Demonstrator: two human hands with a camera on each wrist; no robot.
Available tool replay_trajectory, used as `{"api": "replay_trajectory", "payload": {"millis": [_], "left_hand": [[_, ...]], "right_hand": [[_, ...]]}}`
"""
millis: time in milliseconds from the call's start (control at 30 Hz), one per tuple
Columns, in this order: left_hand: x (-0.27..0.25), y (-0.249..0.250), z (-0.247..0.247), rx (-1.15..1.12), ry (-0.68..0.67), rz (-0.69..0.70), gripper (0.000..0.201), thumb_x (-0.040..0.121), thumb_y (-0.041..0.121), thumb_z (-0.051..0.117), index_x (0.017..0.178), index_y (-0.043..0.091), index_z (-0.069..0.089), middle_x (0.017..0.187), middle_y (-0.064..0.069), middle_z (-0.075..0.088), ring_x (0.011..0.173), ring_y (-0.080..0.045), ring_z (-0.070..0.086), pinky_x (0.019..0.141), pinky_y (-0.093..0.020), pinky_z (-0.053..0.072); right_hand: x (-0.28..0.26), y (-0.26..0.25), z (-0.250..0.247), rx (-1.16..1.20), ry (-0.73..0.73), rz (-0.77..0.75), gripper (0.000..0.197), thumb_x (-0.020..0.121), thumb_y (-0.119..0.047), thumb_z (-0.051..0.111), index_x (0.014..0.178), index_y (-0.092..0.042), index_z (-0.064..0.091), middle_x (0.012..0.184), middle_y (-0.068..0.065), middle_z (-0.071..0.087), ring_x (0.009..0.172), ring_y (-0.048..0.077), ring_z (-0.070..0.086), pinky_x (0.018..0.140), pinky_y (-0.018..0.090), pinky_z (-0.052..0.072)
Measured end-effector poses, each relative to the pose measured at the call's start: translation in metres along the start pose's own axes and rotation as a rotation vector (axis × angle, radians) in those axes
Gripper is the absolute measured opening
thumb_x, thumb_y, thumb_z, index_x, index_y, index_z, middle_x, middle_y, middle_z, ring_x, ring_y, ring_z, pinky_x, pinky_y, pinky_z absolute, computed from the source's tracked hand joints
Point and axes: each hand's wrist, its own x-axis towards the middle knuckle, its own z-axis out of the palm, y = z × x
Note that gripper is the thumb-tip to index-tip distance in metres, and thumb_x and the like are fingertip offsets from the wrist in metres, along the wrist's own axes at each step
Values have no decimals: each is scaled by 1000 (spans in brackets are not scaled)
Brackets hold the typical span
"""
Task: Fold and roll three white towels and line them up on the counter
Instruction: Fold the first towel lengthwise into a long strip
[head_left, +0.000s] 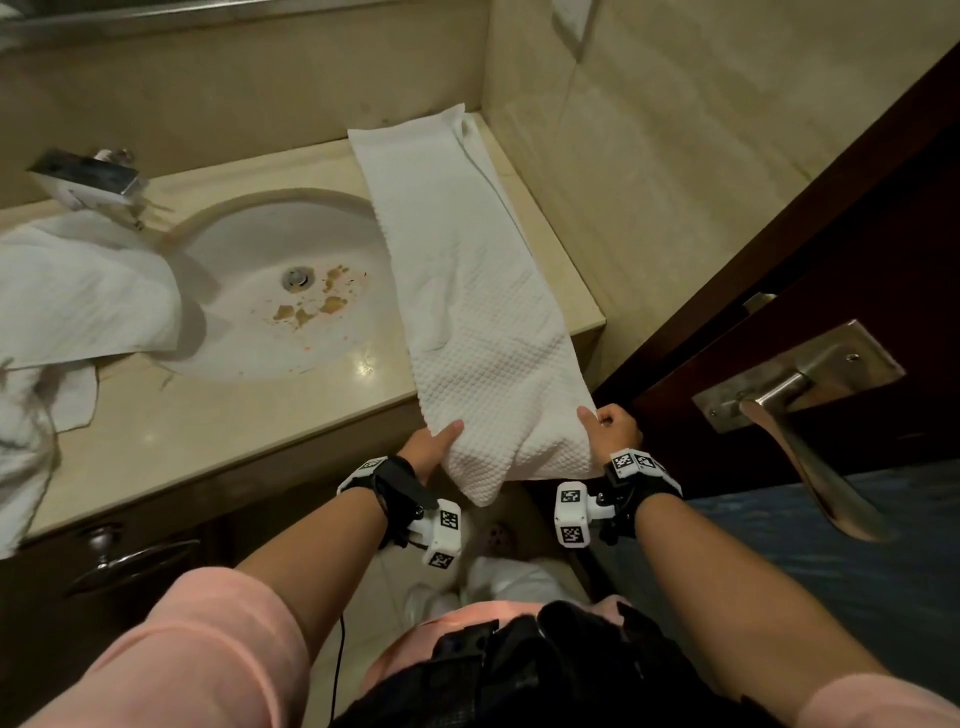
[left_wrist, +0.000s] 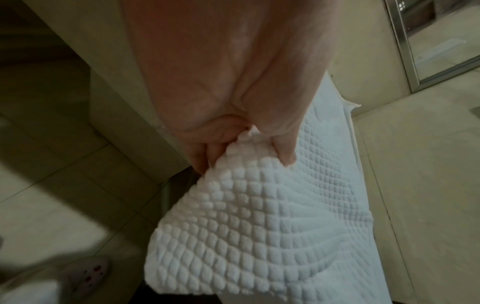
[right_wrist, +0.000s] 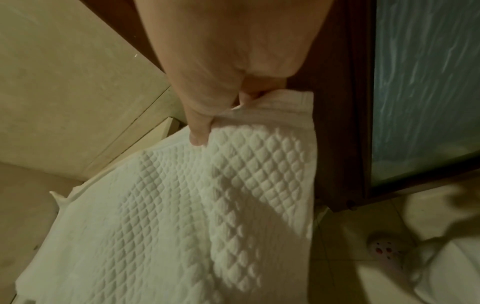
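A long white waffle-weave towel (head_left: 467, 291) lies folded lengthwise on the beige counter (head_left: 208, 421) to the right of the sink, its far end against the back wall and its near end hanging off the front edge. My left hand (head_left: 436, 441) pinches the near left corner, thumb on top. My right hand (head_left: 613, 426) pinches the near right corner. In the left wrist view the fingers (left_wrist: 283, 152) curl round the towel (left_wrist: 259, 226). In the right wrist view the thumb (right_wrist: 198, 131) presses on the towel (right_wrist: 182, 216). More white towels (head_left: 78, 296) lie crumpled at the counter's left.
The oval sink (head_left: 291, 291) holds brown stains near its drain. A chrome tap (head_left: 88, 176) stands at the back left. A dark wooden door (head_left: 831, 291) with a metal lever handle (head_left: 800, 421) stands close on the right. Cabinet pulls (head_left: 119, 556) sit below the counter.
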Motion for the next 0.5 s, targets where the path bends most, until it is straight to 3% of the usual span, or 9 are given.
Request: {"api": "replay_trajectory", "payload": {"millis": [100,200,300,400,500], "left_hand": [[3,-1,-5,7,49,-24,61,92,37,59,139,3,43,136,-14,54,121,-29,54,106,-43,42],[1,2,-7,63,100,-47,61,90,46,57,128,-1,51,120,-15,63,109,-31,61,92,-40,51],[2,0,-7,141,130,-34,64,86,51,60,124,-1,54,115,-13,65,107,-31,62,95,-42,51],[0,1,-7,199,153,-47,70,79,51,68,126,1,54,122,-13,63,110,-31,61,98,-44,49],[0,2,-10,384,242,-7,66,81,49,68,127,3,55,123,-10,62,113,-30,59,98,-38,47]], "right_hand": [[-3,-1,0,-14,11,25,28,89,-27,65,75,-5,53,72,8,53,72,23,49,66,26,34],[-4,-2,-1,-32,10,47,33,91,-27,62,66,-11,46,78,9,55,77,23,49,69,27,33],[-4,-1,-2,-26,9,65,35,91,-28,61,64,-14,43,79,10,56,77,24,50,70,27,33],[-2,1,-3,-28,-5,60,36,89,-28,63,63,-15,43,75,8,54,77,24,49,70,29,35],[-4,2,-3,-50,6,30,34,87,-23,66,65,-13,42,73,7,51,75,24,49,68,29,35]]}}
